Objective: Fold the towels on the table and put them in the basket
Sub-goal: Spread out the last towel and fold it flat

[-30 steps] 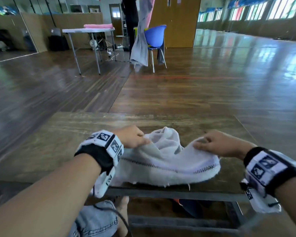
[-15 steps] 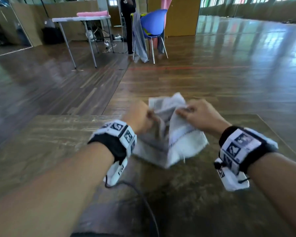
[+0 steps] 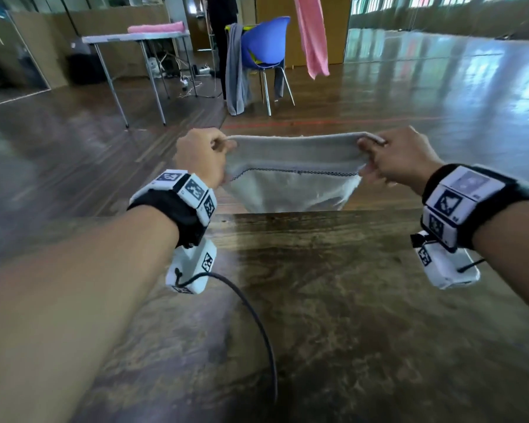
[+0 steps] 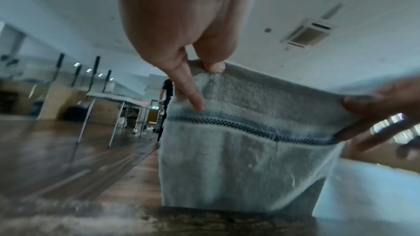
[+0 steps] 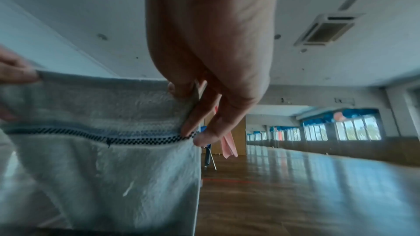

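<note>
A white towel (image 3: 293,175) with a dark checked stripe hangs stretched in the air beyond the far edge of the brown table (image 3: 333,300). My left hand (image 3: 203,154) pinches its upper left corner, and my right hand (image 3: 391,157) pinches its upper right corner. The left wrist view shows the towel (image 4: 245,132) held between thumb and fingers (image 4: 193,96) at the top edge. Seen from the right wrist, the towel (image 5: 102,132) is gripped by my fingers (image 5: 193,123) at its right edge. The towel's bottom drops behind the table edge. No basket is in view.
A black cable (image 3: 257,315) runs from my left wrist across the table. Across the wooden floor stand a blue chair (image 3: 266,47) with a grey cloth, a hanging pink towel (image 3: 313,35), a person (image 3: 222,25), and a folding table (image 3: 135,38) bearing pink towels.
The towel lay bunched on the table under both hands; both hands lifted it, then drew apart, and it now hangs spread flat past the table's far edge.
</note>
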Action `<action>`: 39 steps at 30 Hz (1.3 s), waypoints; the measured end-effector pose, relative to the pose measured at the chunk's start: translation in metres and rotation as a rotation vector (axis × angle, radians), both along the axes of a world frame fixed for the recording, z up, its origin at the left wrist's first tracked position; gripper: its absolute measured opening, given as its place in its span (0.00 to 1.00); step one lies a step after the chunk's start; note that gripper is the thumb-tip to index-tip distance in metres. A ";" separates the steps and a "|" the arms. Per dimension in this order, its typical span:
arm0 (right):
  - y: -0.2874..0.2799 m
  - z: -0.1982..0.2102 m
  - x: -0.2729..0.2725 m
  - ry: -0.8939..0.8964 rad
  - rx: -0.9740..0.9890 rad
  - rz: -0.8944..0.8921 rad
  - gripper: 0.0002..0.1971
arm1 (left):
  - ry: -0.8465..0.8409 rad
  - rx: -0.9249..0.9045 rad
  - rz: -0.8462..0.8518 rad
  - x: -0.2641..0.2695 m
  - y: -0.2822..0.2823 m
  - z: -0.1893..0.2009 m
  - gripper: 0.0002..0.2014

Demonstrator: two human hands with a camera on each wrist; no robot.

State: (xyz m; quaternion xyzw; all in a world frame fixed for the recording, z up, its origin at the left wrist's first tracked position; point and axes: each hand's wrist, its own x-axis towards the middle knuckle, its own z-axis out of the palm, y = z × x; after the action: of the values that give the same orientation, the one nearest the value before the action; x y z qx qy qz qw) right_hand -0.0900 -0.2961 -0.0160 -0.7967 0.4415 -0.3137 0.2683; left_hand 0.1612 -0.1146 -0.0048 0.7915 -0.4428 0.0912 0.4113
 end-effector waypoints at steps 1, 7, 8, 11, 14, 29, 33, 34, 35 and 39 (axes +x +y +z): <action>-0.001 -0.002 0.002 0.009 0.013 0.016 0.17 | -0.005 -0.017 0.010 -0.001 -0.001 -0.001 0.10; 0.014 -0.020 -0.013 0.038 -0.064 0.087 0.25 | -0.132 -0.092 -0.068 -0.004 0.022 -0.014 0.05; 0.019 -0.026 -0.019 0.137 -0.046 0.103 0.24 | -0.145 -0.017 -0.099 -0.004 0.030 -0.021 0.04; 0.038 -0.048 -0.036 0.646 0.042 0.204 0.18 | -0.170 0.350 -0.168 -0.002 0.055 -0.049 0.09; 0.063 -0.070 -0.055 0.669 0.074 0.210 0.18 | -0.160 0.554 -0.214 -0.011 0.080 -0.071 0.08; 0.170 -0.022 -0.136 0.186 0.018 0.144 0.27 | 0.149 0.456 -0.205 -0.076 0.184 -0.003 0.12; 0.190 -0.010 -0.148 0.166 0.083 0.142 0.28 | 0.106 0.430 -0.198 -0.091 0.203 0.009 0.11; 0.194 -0.007 -0.150 0.153 0.126 0.142 0.29 | 0.101 0.448 -0.209 -0.094 0.207 0.013 0.11; 0.199 -0.003 -0.153 0.139 0.180 0.150 0.29 | 0.104 0.498 -0.226 -0.096 0.211 0.017 0.12; 0.215 0.013 -0.172 0.187 0.525 0.279 0.27 | 0.286 0.874 -0.361 -0.096 0.223 0.032 0.13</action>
State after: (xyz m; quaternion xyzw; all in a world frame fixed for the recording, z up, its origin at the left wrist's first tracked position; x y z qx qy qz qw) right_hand -0.2623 -0.0806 -0.0031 -0.7784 0.4165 -0.0746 0.4637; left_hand 0.0648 0.1088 0.0270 0.8052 -0.5087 -0.2853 0.1066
